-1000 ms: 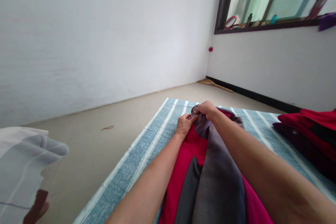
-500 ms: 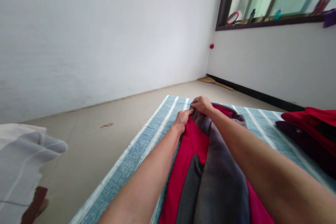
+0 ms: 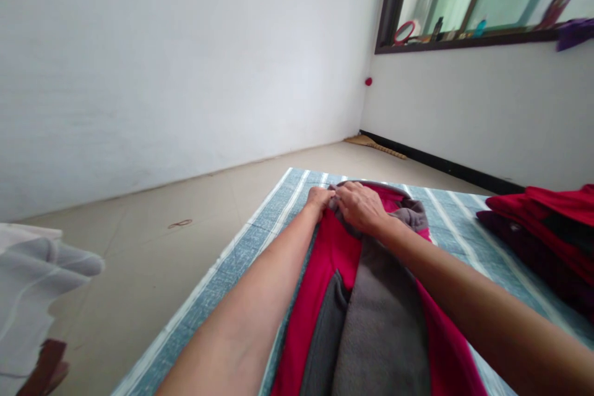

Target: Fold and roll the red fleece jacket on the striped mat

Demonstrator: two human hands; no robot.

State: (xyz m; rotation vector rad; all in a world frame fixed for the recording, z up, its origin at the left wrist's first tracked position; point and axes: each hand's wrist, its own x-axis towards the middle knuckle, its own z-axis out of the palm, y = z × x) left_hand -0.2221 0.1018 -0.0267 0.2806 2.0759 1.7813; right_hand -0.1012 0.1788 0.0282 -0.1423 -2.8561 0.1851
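A red and grey fleece-lined jacket point(image 3: 385, 315) lies lengthwise on a blue and white striped cloth point(image 3: 260, 241), its near end running out of the frame. At its far end, my left hand point(image 3: 320, 199) is closed on the left corner of the grey edge, the fingertips partly hidden. My right hand point(image 3: 359, 205) lies just beside it, back of the hand up, with its fingers bent over the same grey edge and nearly touching the left hand. Right of my right wrist, a bunched grey part of the jacket curls up.
Folded red and dark clothes point(image 3: 547, 229) are stacked at the right. White and grey fabric point(image 3: 41, 284) hangs at the left. A thin brown loop point(image 3: 180, 223) lies on the floor, and a broom point(image 3: 374, 145) rests in the corner below the window.
My right hand has turned flatter over the grey edge, showing more of its back. The grey strip lies flatter and wider. The view has shifted slightly right.
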